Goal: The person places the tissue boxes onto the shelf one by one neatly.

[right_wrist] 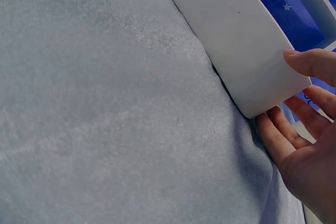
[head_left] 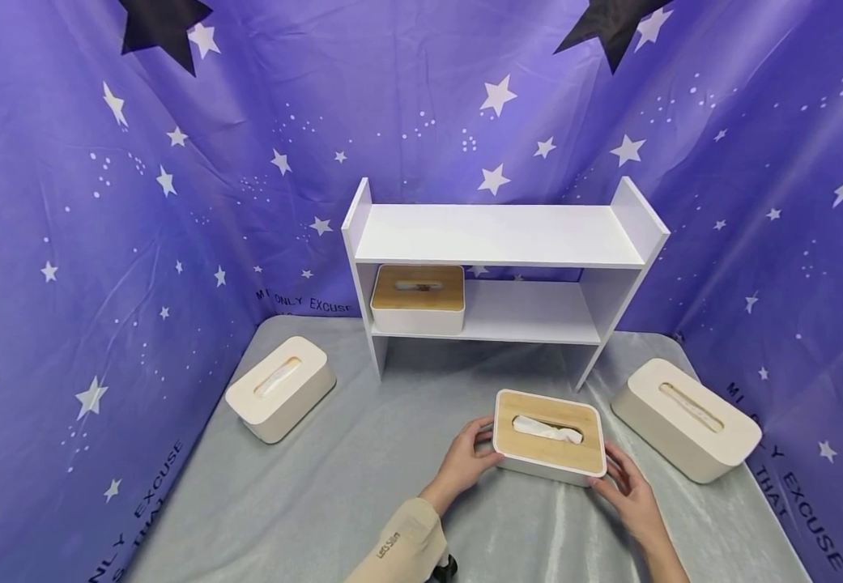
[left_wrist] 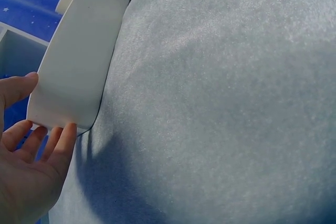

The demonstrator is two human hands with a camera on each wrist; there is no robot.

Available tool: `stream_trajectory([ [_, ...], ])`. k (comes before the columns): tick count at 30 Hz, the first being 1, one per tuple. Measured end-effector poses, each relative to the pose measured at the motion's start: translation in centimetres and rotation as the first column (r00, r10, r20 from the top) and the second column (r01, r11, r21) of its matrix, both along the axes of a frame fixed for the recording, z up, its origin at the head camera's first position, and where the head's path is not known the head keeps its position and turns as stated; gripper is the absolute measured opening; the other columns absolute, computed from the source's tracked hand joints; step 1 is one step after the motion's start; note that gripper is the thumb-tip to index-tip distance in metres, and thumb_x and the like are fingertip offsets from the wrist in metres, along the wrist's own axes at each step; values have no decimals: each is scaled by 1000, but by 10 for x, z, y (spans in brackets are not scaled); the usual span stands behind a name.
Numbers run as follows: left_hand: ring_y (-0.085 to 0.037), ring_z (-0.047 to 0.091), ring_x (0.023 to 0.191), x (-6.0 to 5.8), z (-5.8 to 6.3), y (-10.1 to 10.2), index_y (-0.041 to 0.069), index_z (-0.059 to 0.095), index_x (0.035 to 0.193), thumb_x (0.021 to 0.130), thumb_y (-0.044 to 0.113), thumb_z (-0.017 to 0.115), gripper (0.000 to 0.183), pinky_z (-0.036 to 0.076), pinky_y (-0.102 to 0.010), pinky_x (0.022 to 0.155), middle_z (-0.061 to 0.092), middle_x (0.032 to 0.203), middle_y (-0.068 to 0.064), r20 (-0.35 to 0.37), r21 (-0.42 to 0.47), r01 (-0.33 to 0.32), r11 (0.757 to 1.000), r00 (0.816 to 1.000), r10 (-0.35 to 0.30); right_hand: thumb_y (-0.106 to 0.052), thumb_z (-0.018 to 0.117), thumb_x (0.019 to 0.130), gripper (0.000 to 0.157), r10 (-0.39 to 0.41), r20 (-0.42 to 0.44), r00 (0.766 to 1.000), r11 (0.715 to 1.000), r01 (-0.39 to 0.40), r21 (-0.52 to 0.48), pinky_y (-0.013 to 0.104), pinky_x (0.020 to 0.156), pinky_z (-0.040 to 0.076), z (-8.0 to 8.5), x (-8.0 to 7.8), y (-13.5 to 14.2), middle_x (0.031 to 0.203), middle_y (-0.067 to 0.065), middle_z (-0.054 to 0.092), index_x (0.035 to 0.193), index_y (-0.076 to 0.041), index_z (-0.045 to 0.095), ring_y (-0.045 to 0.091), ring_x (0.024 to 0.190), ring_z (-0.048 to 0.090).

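Observation:
A white tissue box with a wooden lid (head_left: 547,450) sits on the grey cloth in front of the shelf, slightly turned. White tissue shows in its slot. My left hand (head_left: 462,459) grips its left end, thumb at the front corner and fingers along the side. At the opposite end my right hand (head_left: 631,495) holds the box the same way. In the left wrist view the box's plain white side (left_wrist: 81,51) faces the camera, with the left hand (left_wrist: 34,169) at its lower end. The right wrist view has the right hand (right_wrist: 310,150) against the box's end.
Behind stands a white two-tier shelf (head_left: 490,235); another wooden-lidded tissue box (head_left: 418,322) occupies its lower tier, left side. A cream tissue box (head_left: 283,403) lies to the left, another cream one (head_left: 683,433) close to my right hand. Purple star-patterned curtains (head_left: 406,97) enclose the table.

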State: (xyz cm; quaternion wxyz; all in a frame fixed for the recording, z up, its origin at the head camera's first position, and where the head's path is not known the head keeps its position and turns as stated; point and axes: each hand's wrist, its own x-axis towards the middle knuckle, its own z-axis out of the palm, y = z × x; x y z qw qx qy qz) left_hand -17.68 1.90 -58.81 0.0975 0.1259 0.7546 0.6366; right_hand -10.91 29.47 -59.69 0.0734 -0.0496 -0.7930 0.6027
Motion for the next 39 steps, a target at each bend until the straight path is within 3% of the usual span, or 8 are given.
stream_trajectory([
  [16,-36,55,130,0,1,-4,1,48,143,85,-3,74,65,59,-28,95,49,145,-20,-1,-39,11,999,1000,-12,-3,70,90,72,1,-18,1000,1000,-1,27,-6,90,39,1,-1,-3,129,-33,37,150,10,31,-26,110,43],
  [26,-37,56,129,0,3,-6,1,50,142,84,-3,75,64,59,-35,96,50,145,-21,6,-22,2,1000,1000,-2,0,69,90,69,8,-45,999,999,-7,32,-3,87,44,3,0,-5,128,-33,38,147,12,34,-25,110,45],
  [39,-38,57,127,0,5,-9,1,50,142,83,-4,74,63,60,-30,92,51,143,-21,-18,12,6,1000,1000,-5,6,69,88,67,17,-102,995,1000,-19,-14,-4,92,41,6,-2,-7,130,-33,44,144,17,34,-23,111,49],
])
